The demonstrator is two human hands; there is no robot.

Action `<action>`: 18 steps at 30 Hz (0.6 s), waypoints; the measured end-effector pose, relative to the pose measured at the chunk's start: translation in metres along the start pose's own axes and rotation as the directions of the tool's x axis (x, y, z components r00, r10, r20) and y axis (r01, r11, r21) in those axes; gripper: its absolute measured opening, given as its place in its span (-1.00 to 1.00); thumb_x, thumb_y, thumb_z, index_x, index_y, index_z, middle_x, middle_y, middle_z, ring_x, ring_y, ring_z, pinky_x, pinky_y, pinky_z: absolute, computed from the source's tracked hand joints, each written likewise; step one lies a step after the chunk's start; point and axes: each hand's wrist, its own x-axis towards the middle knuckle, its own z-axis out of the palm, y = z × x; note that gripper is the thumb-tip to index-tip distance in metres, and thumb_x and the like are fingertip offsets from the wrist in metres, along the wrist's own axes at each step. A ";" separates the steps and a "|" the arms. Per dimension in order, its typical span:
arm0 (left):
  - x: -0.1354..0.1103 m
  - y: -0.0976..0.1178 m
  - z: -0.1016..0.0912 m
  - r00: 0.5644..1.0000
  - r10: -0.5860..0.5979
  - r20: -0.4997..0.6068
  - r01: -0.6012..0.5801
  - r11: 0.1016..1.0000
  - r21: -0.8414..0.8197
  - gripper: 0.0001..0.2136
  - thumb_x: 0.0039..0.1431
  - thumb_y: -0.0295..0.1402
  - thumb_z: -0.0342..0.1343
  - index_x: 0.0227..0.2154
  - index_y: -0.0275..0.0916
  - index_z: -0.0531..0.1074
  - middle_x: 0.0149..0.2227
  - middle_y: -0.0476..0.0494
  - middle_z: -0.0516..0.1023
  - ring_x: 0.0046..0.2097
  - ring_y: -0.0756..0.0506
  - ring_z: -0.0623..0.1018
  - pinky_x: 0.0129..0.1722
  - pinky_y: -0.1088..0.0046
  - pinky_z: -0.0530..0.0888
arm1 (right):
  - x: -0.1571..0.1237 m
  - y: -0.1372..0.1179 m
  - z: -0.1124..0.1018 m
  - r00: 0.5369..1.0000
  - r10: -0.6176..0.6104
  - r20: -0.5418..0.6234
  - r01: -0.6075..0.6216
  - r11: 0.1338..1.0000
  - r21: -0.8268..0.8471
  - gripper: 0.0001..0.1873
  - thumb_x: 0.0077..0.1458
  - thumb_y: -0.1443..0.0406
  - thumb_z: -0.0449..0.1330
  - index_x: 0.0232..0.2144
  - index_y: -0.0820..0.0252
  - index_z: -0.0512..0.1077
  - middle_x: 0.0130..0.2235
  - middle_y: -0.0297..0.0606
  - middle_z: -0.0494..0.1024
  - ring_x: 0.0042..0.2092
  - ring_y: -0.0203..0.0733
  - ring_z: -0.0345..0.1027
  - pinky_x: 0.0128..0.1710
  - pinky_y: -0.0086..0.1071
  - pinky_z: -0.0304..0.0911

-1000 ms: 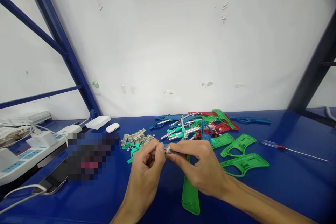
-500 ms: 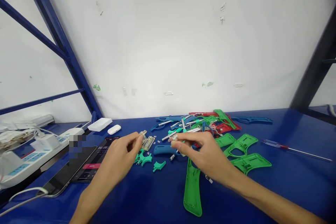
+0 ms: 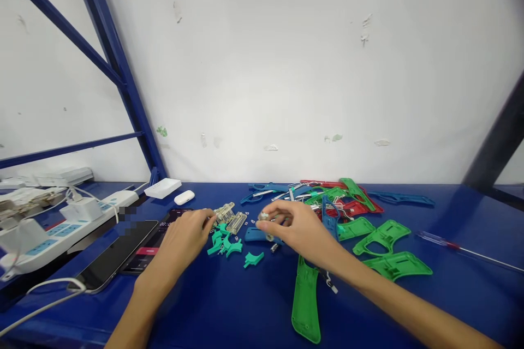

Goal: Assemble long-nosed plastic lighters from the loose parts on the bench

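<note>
My left hand is at the left end of a small group of clear plastic pieces. Its thumb and forefinger are pressed together there; what lies between them is hidden. My right hand is raised above a blue plastic handle piece, pinching a small whitish part between thumb and fingertips. Below my left fingers lie several teal plastic triggers, with one teal trigger apart. A small metal spring rests under my right hand.
Green shell halves lie at front and right. Behind is a heap of blue, red and green shells with metal tubes and wires. A screwdriver lies far right. Phones and a power strip are left.
My left hand has shifted slightly left, showing more of the clear plastic pieces. My right hand has moved a little left, still pinching the small part. The camera view has turned slightly.
</note>
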 end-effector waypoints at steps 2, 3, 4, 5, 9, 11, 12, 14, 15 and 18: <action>-0.001 0.002 -0.001 1.000 -0.003 0.008 0.003 1.000 0.019 -0.74 0.44 -0.18 0.19 0.01 -0.25 0.52 -0.05 -0.17 0.61 -0.06 -0.17 0.64 -0.05 0.14 0.60 | 0.022 -0.005 0.007 0.998 0.015 0.068 -0.012 0.999 -0.044 -0.79 0.24 0.18 0.38 -0.19 0.19 0.57 -0.27 -0.24 0.68 -0.24 -0.18 0.57 -0.22 -0.31 0.46; -0.001 0.003 -0.001 1.000 -0.001 0.011 0.000 1.000 0.025 -0.74 0.44 -0.18 0.19 0.01 -0.26 0.52 -0.05 -0.17 0.61 -0.06 -0.17 0.64 -0.05 0.14 0.60 | 0.034 -0.007 0.011 0.995 0.031 0.098 -0.024 0.997 -0.074 -0.76 0.26 0.16 0.37 -0.15 0.21 0.56 -0.24 -0.24 0.66 -0.24 -0.18 0.56 -0.19 -0.26 0.49; -0.002 0.004 -0.001 1.000 0.003 0.011 -0.003 1.000 0.030 -0.74 0.44 -0.18 0.19 0.00 -0.26 0.52 -0.05 -0.17 0.61 -0.06 -0.17 0.64 -0.05 0.14 0.61 | 0.045 -0.008 0.016 0.991 0.048 0.127 -0.035 0.994 -0.105 -0.73 0.33 0.14 0.31 -0.08 0.21 0.54 -0.16 -0.24 0.64 -0.21 -0.18 0.56 -0.15 -0.20 0.51; -0.003 0.004 -0.002 1.000 0.007 0.010 -0.008 0.999 0.032 -0.74 0.44 -0.18 0.19 0.00 -0.26 0.52 -0.05 -0.18 0.61 -0.06 -0.17 0.64 -0.05 0.14 0.61 | 0.056 -0.008 0.020 0.987 0.071 0.146 -0.051 0.989 -0.137 -0.72 0.37 0.14 0.27 -0.01 0.20 0.53 -0.06 -0.20 0.63 -0.14 -0.15 0.56 -0.11 -0.16 0.51; -0.006 0.006 -0.004 1.000 0.008 0.000 -0.008 1.000 0.027 -0.74 0.43 -0.18 0.19 0.00 -0.27 0.52 -0.06 -0.18 0.61 -0.08 -0.16 0.64 -0.07 0.16 0.61 | 0.087 -0.003 0.040 0.973 0.141 0.181 -0.097 0.968 -0.230 -0.68 0.38 0.15 0.25 0.09 0.16 0.49 0.10 -0.12 0.56 -0.01 -0.08 0.53 -0.02 -0.09 0.51; -0.006 0.005 -0.004 1.000 0.008 -0.004 -0.008 1.000 0.018 -0.74 0.43 -0.18 0.19 -0.01 -0.27 0.52 -0.07 -0.17 0.61 -0.10 -0.15 0.64 -0.09 0.18 0.62 | 0.094 -0.001 0.045 0.970 0.145 0.196 -0.093 0.963 -0.251 -0.66 0.38 0.15 0.25 0.10 0.17 0.49 0.11 -0.13 0.56 -0.01 -0.06 0.53 -0.02 -0.08 0.51; -0.006 0.005 -0.004 1.000 0.010 -0.008 -0.010 1.000 0.013 -0.74 0.43 -0.18 0.19 -0.01 -0.27 0.52 -0.07 -0.17 0.61 -0.11 -0.15 0.64 -0.10 0.18 0.62 | 0.096 -0.001 0.046 0.970 0.141 0.200 -0.086 0.962 -0.258 -0.66 0.38 0.15 0.26 0.10 0.18 0.49 0.10 -0.14 0.56 -0.01 -0.05 0.54 -0.03 -0.09 0.51; -0.005 0.003 -0.004 1.000 0.014 -0.022 -0.014 1.000 -0.001 -0.74 0.44 -0.18 0.19 -0.02 -0.27 0.52 -0.08 -0.16 0.61 -0.12 -0.14 0.64 -0.11 0.19 0.62 | 0.096 -0.001 0.041 0.973 0.123 0.194 -0.066 0.959 -0.277 -0.66 0.38 0.14 0.25 0.09 0.19 0.49 0.09 -0.14 0.57 -0.02 -0.06 0.54 -0.04 -0.10 0.52; -0.005 0.003 -0.004 0.999 0.016 -0.033 -0.016 1.000 -0.009 -0.74 0.44 -0.17 0.18 -0.03 -0.27 0.52 -0.09 -0.16 0.61 -0.13 -0.14 0.64 -0.11 0.20 0.61 | 0.095 -0.002 0.037 0.977 0.111 0.181 -0.054 0.955 -0.292 -0.67 0.39 0.15 0.25 0.09 0.18 0.49 0.09 -0.14 0.57 -0.03 -0.07 0.54 -0.05 -0.11 0.52; -0.006 0.003 -0.006 0.997 0.031 -0.075 -0.034 0.998 -0.045 -0.74 0.45 -0.15 0.16 -0.10 -0.28 0.53 -0.16 -0.13 0.61 -0.15 -0.13 0.63 -0.10 0.20 0.59 | 0.084 -0.002 0.013 0.994 0.053 0.098 -0.012 0.924 -0.383 -0.69 0.40 0.15 0.24 0.08 0.16 0.50 0.08 -0.13 0.58 -0.06 -0.11 0.54 -0.07 -0.14 0.52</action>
